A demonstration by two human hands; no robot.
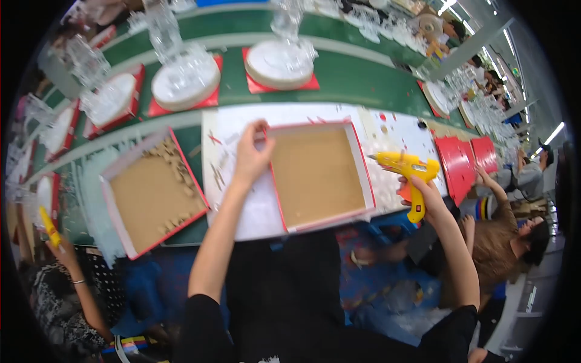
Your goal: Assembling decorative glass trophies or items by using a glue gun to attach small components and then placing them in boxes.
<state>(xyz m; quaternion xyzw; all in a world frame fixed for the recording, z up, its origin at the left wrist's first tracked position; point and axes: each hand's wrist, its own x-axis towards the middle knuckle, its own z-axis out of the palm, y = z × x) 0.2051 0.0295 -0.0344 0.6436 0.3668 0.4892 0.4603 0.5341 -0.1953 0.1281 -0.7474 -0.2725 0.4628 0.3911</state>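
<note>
In front of me on the white work sheet lies a shallow open box [318,175] with a brown inside, pale walls and red edges. My left hand [253,151] is at its far left corner, thumb and fingers closed over the wall. My right hand [426,196] grips a yellow glue gun [408,166] by its handle, just right of the box. The nozzle points left toward the box's right wall, apart from it. Part of the right fingers is hidden behind the gun.
A second box [151,199] at left holds several small brown pieces [172,160]. Round white bases with clear parts [184,81] stand on red squares across the green table [233,78]. Red panels [457,163] lie at right. Co-workers sit on both sides; the left one's hand [63,251] holds a yellow tool.
</note>
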